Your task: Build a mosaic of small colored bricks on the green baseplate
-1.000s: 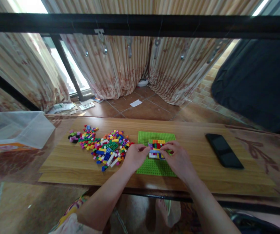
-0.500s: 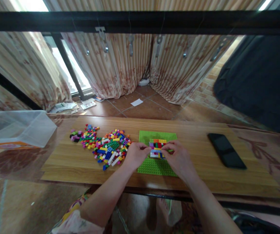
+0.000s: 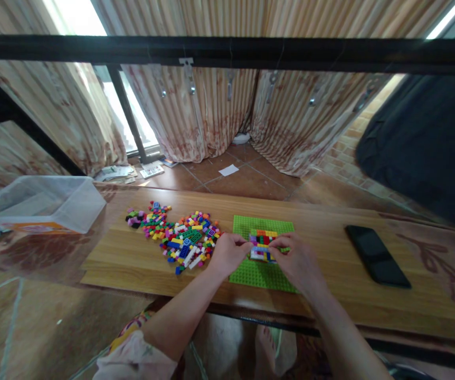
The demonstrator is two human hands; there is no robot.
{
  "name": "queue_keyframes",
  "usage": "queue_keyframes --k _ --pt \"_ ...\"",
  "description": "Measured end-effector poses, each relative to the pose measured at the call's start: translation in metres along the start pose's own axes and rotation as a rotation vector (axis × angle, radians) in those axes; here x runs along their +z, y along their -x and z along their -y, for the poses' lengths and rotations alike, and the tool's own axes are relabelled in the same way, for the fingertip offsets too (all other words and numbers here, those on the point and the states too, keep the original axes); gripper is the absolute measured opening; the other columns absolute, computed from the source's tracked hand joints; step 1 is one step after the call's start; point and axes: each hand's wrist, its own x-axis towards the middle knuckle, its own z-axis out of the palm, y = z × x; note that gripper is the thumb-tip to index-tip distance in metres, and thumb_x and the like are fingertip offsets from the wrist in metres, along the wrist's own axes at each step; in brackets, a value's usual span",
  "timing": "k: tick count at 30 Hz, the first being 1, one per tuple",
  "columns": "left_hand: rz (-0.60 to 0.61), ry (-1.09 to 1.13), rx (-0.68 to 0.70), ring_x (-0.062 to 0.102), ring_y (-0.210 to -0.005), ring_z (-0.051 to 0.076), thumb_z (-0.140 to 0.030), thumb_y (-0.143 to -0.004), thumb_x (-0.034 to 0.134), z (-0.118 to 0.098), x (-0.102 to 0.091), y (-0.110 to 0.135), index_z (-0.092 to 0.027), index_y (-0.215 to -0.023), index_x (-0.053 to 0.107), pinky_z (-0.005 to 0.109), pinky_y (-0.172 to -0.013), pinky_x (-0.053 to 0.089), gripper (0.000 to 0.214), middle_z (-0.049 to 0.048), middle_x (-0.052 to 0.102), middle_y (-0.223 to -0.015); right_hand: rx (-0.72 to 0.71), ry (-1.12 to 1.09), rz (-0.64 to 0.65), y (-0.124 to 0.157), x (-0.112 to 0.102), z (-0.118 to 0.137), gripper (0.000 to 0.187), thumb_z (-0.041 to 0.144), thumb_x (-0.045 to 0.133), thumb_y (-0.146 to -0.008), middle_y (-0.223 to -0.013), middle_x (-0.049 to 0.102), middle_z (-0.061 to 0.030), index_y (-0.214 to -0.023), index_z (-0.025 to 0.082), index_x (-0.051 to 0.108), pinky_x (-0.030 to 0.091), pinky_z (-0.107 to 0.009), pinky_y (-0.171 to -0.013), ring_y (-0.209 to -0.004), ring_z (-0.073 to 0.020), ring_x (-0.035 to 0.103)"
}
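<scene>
A green studded baseplate (image 3: pixel 263 274) lies on the wooden table (image 3: pixel 330 274). On it stands a small multicoloured block of bricks (image 3: pixel 264 244). My left hand (image 3: pixel 229 254) pinches the block's left side with curled fingers. My right hand (image 3: pixel 299 261) grips its right and front side, fingers bent onto the bricks. A pile of loose coloured bricks (image 3: pixel 180 236) is spread just left of the baseplate, close to my left hand.
A clear plastic bin (image 3: pixel 45 203) sits at the table's left end. A black phone (image 3: pixel 377 255) lies to the right of the baseplate. Curtains and a black bar (image 3: pixel 227 50) hang beyond the table; tiled floor with papers lies behind.
Both hands have stayed on the brick block with only small finger shifts. The camera has tilted and swung a little, sliding the whole scene rightward and down.
</scene>
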Motion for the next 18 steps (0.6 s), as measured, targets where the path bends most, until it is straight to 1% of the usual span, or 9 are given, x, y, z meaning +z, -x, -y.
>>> queue_keyframes --k 3,5,8,10,11,13,15,18 --pt "-0.005 -0.010 0.034 0.053 -0.054 0.012 -0.038 -0.078 0.054 -0.002 -0.005 -0.001 -0.013 -0.066 0.069 0.022 -0.050 0.035 0.032 0.0009 0.061 -0.055 0.013 -0.044 -0.060 0.001 -0.004 -0.001 0.018 0.031 0.056 -0.078 -0.082 0.069 -0.0050 -0.072 0.021 0.070 0.046 -0.032 -0.067 -0.073 -0.0190 0.063" --pt "-0.038 0.004 0.040 0.052 -0.053 0.011 -0.039 -0.079 0.052 -0.002 -0.014 -0.004 -0.013 -0.062 0.067 0.021 -0.050 0.035 0.034 0.0000 0.060 -0.054 0.043 -0.081 -0.130 0.000 -0.007 -0.002 0.020 0.035 0.057 -0.078 -0.078 0.069 -0.0046 -0.074 0.020 0.070 0.046 -0.031 -0.065 -0.067 -0.0180 0.062" --pt "-0.132 0.091 0.035 0.048 -0.049 0.010 -0.040 -0.079 0.053 -0.004 -0.035 -0.011 -0.014 -0.058 0.063 0.020 -0.048 0.034 0.035 -0.0013 0.055 -0.051 0.082 -0.160 -0.251 -0.001 -0.010 0.001 0.020 0.036 0.059 -0.078 -0.077 0.070 -0.0045 -0.077 0.019 0.070 0.048 -0.031 -0.064 -0.065 -0.0177 0.062" --pt "-0.217 0.193 0.009 0.048 -0.048 0.010 -0.040 -0.077 0.055 -0.007 -0.050 -0.014 -0.014 -0.059 0.063 0.020 -0.047 0.036 0.033 -0.0014 0.055 -0.051 0.050 -0.213 -0.288 0.000 -0.008 0.007 0.019 0.034 0.060 -0.079 -0.077 0.069 -0.0039 -0.079 0.018 0.070 0.048 -0.030 -0.065 -0.066 -0.0172 0.062" --pt "-0.260 0.254 -0.003 0.049 -0.049 0.009 -0.038 -0.076 0.056 -0.009 -0.057 -0.015 -0.014 -0.061 0.063 0.020 -0.048 0.037 0.030 -0.0013 0.057 -0.053 0.017 -0.233 -0.283 0.001 -0.007 0.012 0.018 0.034 0.060 -0.080 -0.077 0.069 -0.0036 -0.079 0.019 0.070 0.048 -0.029 -0.066 -0.067 -0.0170 0.062" --pt "-0.324 0.358 -0.022 0.050 -0.050 0.009 -0.035 -0.074 0.058 -0.014 -0.068 -0.013 -0.014 -0.064 0.065 0.019 -0.049 0.039 0.024 -0.0012 0.059 -0.056 -0.061 -0.263 -0.228 0.005 -0.001 0.024 0.017 0.032 0.059 -0.083 -0.080 0.068 -0.0033 -0.080 0.019 0.069 0.048 -0.029 -0.068 -0.071 -0.0166 0.062" --pt "-0.360 0.418 -0.028 0.050 -0.049 0.008 -0.032 -0.072 0.060 -0.018 -0.075 -0.010 -0.014 -0.064 0.065 0.019 -0.050 0.040 0.021 -0.0015 0.061 -0.057 -0.141 -0.275 -0.126 0.010 0.008 0.037 0.017 0.030 0.056 -0.086 -0.084 0.068 -0.0036 -0.081 0.020 0.068 0.047 -0.029 -0.070 -0.076 -0.0166 0.062" --pt "-0.370 0.425 -0.021 0.049 -0.047 0.007 -0.032 -0.071 0.061 -0.021 -0.080 -0.007 -0.014 -0.063 0.065 0.018 -0.048 0.038 0.020 -0.0020 0.060 -0.056 -0.285 -0.226 0.037 0.018 0.026 0.054 0.017 0.023 0.052 -0.088 -0.083 0.066 -0.0034 -0.080 0.020 0.066 0.046 -0.028 -0.071 -0.078 -0.0165 0.061"
